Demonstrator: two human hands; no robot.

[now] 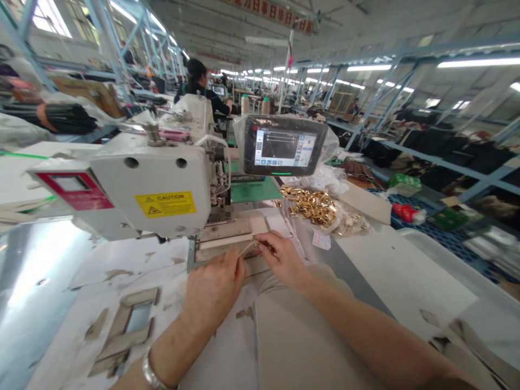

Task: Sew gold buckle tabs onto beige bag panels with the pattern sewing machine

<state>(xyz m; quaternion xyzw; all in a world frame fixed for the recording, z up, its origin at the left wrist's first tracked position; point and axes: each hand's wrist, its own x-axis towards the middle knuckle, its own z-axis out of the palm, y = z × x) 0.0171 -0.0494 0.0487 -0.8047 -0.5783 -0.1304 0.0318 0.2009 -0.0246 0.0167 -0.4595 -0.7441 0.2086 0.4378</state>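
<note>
In the head view, a thin beige strap [246, 249] runs between my two hands in front of the sewing machine [162, 184]. My left hand [217, 281] is closed around the strap's near end, its thumb and fingers pressed together. At the other end, my right hand [282, 259] pinches the strap, and a small gold-coloured piece shows at its fingertips, too small to make out fully. Just beyond the fingers lies the machine's clamp plate [207, 249] with beige material on it. Below my right forearm rests a stack of beige panels [296, 336].
Gold metal fittings [312, 206] are heaped on plastic to the right of a control screen [280, 149]. A beige cut-out frame [125, 325] and scraps lie at left. Another person [199, 86] sits behind the machine. A blue perforated crate [442, 233] stands at right.
</note>
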